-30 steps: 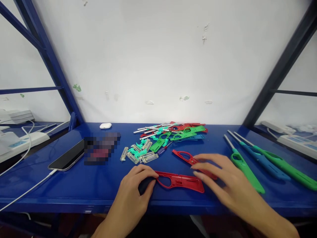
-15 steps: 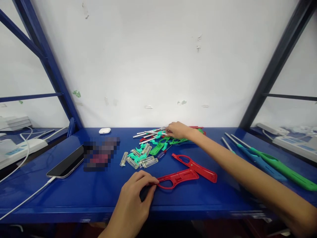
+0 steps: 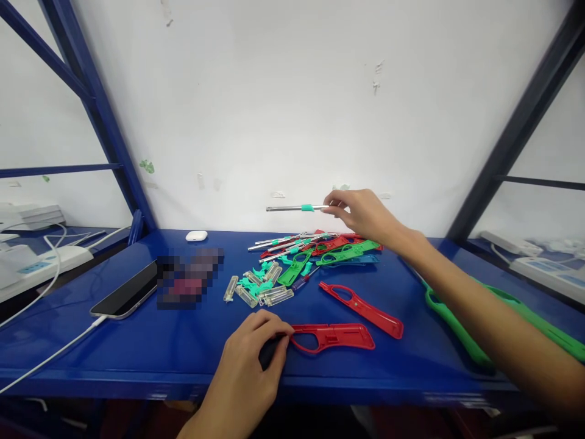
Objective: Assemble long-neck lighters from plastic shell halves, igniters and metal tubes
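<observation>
Between thumb and fingertips, my left hand point(image 3: 253, 360) pinches the end of a red lighter shell half point(image 3: 336, 335), its hollow side up, near the table's front edge. My right hand point(image 3: 361, 210) is raised above the table's back edge, closed on a metal lighter tube point(image 3: 283, 208) with a teal collar. Another red shell half point(image 3: 365, 309) lies just beyond the first. Behind it is a pile of metal tubes point(image 3: 278, 244) with teal collars, among green shell halves point(image 3: 347, 252) and red ones. Clear fuel tanks point(image 3: 247, 297) and teal triggers point(image 3: 256, 286) lie left of a screwdriver point(image 3: 300, 282).
Green lighters point(image 3: 461, 329) lie at the right, partly behind my right forearm. At the left are a phone point(image 3: 128, 292) on a white cable and a white earbud case point(image 3: 196, 236). A white wall point(image 3: 274, 110) closes off the blue table point(image 3: 192, 347) behind.
My right hand has risen from the pile with a metal tube in it. The red shell half in my left hand has turned slightly, and its wide end sits apart from the other half.
</observation>
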